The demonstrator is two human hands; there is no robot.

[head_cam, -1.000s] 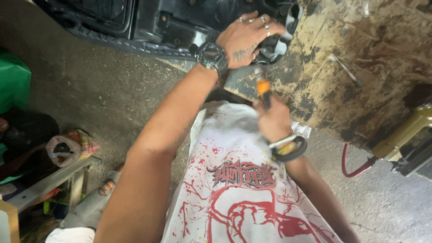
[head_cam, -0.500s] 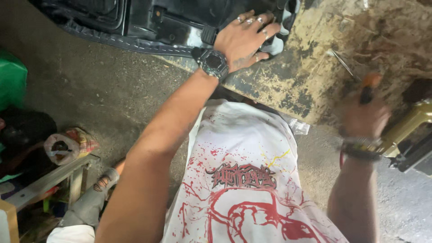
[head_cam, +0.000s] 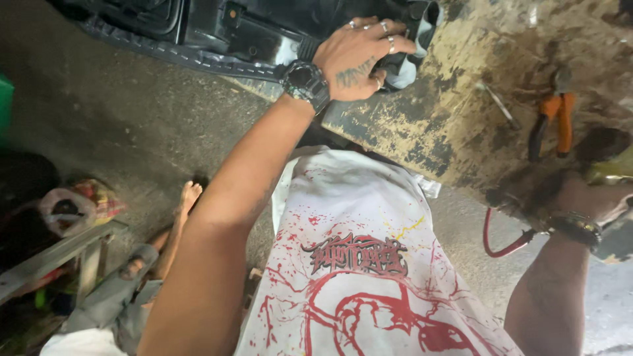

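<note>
My left hand (head_cam: 359,59), with rings and a black wristwatch (head_cam: 304,84), lies on a black plastic panel (head_cam: 217,33) at the top, its fingers curled over the panel's right end. The panel rests on a worn, paint-flaked bench top (head_cam: 448,99). Pliers with orange handles (head_cam: 552,122) lie loose on that bench at the right. Just below them is my right hand (head_cam: 587,198), blurred and wearing a bracelet. It touches a yellow tool body (head_cam: 613,173) at the frame's edge. Whether it grips anything is unclear.
A thin metal rod (head_cam: 498,105) lies on the bench left of the pliers. A red hose (head_cam: 501,247) loops below the bench edge. On the concrete floor at the left are a bare foot (head_cam: 188,198), bundled bags (head_cam: 72,207) and a metal frame (head_cam: 53,257).
My right hand carried the orange-handled pliers from the bench's middle to the right, and they now lie on the bench while the hand sits lower. The left hand stayed on the panel.
</note>
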